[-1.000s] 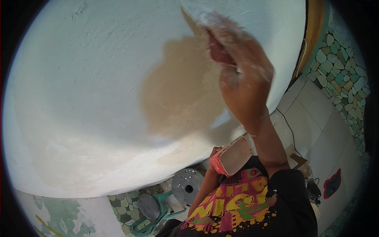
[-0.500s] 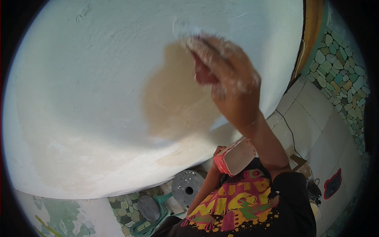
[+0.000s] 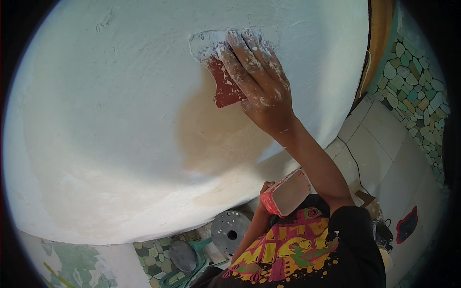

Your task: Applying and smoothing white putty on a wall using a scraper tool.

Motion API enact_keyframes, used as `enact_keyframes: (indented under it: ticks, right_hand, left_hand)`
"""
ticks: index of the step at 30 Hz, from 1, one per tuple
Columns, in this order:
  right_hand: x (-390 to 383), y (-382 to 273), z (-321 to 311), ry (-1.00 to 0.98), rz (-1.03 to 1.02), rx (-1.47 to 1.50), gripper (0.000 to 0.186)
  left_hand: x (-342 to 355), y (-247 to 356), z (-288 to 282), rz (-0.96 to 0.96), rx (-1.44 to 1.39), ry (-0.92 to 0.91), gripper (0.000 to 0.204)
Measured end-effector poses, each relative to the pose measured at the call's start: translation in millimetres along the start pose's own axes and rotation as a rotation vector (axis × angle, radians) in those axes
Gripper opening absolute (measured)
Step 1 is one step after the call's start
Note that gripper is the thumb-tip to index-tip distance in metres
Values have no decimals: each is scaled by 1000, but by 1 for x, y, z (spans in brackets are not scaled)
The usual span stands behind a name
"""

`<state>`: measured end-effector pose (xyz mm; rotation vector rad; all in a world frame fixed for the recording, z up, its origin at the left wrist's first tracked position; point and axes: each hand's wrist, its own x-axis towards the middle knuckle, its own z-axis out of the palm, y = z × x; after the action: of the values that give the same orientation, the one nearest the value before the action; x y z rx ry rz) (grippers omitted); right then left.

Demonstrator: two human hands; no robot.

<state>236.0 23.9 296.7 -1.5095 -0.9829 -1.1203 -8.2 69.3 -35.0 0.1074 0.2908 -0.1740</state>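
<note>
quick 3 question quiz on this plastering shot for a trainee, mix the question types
1. True or false: the right hand presses a red scraper flat against the white wall.
2. What does the left hand hold? A) red tub of white filler B) paint roller C) hammer
3. Fill in: the right-hand fingers are smeared with white ____.

Key: 1 true; 2 A; 3 filler
</note>
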Motion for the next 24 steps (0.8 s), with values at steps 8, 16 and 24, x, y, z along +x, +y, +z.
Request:
enact_keyframes:
  ticks: [8,16,24]
  right_hand:
    - [-14,-1,-11,-50,-20,4,66]
    - [23,6,-33,2,-40,-12,68]
    - [14,-2,-66,-108,3,137,61]
  left_hand:
    - [-4,-1,10,14,98,212,55]
    - [-2,-4,40,86,40,39,34]
    - [-5,4,14,80,50,80,37]
